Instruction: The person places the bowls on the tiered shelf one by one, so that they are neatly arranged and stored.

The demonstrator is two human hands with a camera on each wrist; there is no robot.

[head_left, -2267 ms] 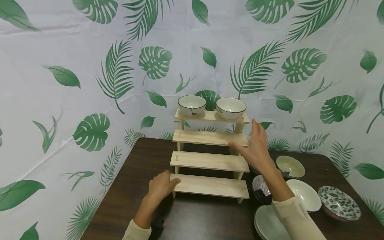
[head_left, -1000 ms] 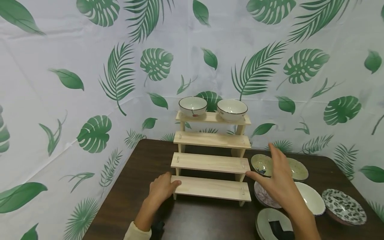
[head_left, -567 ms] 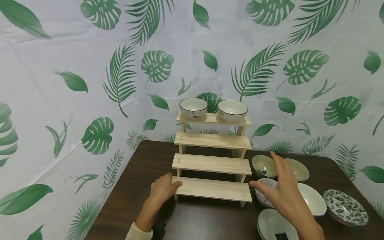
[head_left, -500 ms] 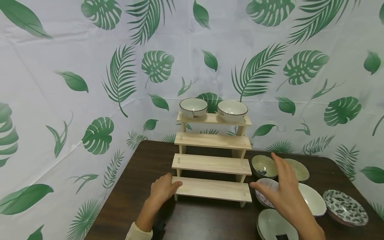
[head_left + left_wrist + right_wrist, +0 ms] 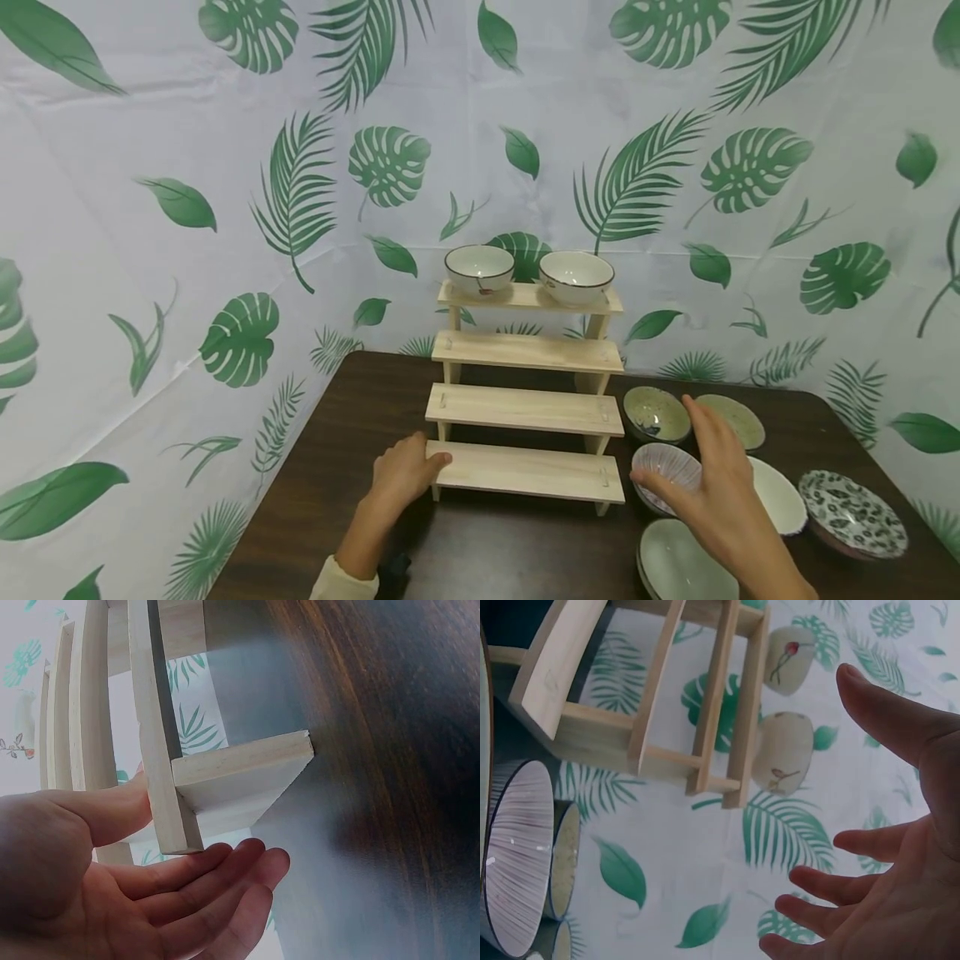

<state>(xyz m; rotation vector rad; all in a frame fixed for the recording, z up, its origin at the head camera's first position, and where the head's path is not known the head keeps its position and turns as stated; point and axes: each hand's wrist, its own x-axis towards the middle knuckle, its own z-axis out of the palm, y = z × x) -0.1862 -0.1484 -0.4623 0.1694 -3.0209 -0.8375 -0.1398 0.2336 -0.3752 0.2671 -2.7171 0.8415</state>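
Gripping the left end of the lowest shelf (image 5: 528, 471), the person's left hand (image 5: 401, 477) has its thumb over the top of the board and its fingers about the end and underside, so it is clamped on the wooden stand (image 5: 525, 408). That stand rises in four pale steps on the dark brown table (image 5: 318, 467), upright, with its back toward a white cloth (image 5: 168, 125) printed with green leaves. Up on the top step I see two bowls side by side, a left white bowl (image 5: 480, 268) and a right white bowl (image 5: 577, 277), both dark-rimmed and standing upright, a little apart.

Over to the right, the right hand (image 5: 723, 500) hangs in the air, its thumb and fingers spread well apart from one another. From the head view it covers part of a striped bowl (image 5: 663, 468) and part of a plain white dish (image 5: 780, 498), just beside the stand. Behind the striped one sits a speckled green bowl (image 5: 656, 412), with a yellow-green dish (image 5: 738, 423) next to it. Nearer the front edge are pale bowls (image 5: 682, 562), one nested in another, and farther right lies a black-and-white patterned bowl (image 5: 851, 512). A cream sleeve (image 5: 345, 579) shows at the left wrist.
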